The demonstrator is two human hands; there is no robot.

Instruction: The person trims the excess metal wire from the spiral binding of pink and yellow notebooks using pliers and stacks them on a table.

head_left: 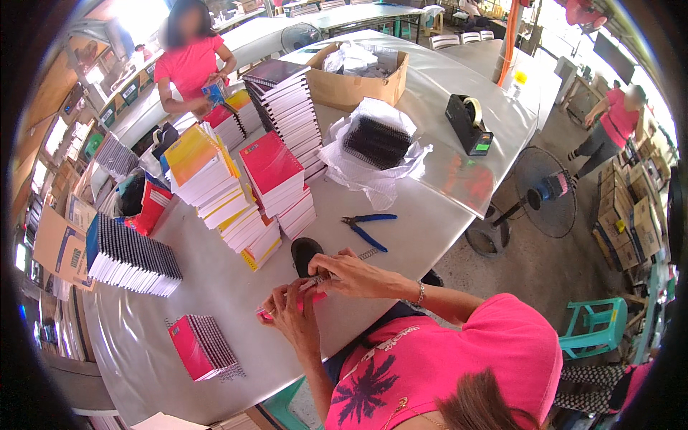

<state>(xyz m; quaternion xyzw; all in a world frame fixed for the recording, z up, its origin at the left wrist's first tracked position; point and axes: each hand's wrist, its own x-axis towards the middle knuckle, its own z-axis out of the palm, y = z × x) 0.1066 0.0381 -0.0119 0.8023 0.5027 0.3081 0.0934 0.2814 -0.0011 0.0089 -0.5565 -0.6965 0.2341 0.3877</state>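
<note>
My left hand (292, 315) is closed on a small red-covered notebook (320, 297), most of it hidden under my fingers. My right hand (347, 275) pinches a spiral binding coil (368, 254) at the notebook's edge; one end of the coil sticks out past my fingers. Just beyond my hands lies a dark oval object (307, 252) whose kind I cannot make out. Blue-handled pliers (369, 226) rest on the table farther off, spread apart. To the left sits a stack of red spiral-bound notebooks (201, 349).
Tall notebook stacks (276, 172) stand ahead, with black coils (380, 141) on crumpled wrapping behind them. A cardboard box (358, 84) and tape dispenser (469, 125) are at the back. Black-bound notebooks (132, 254) stand left. A co-worker (190, 68) handles notebooks opposite. A fan (537, 197) stands right.
</note>
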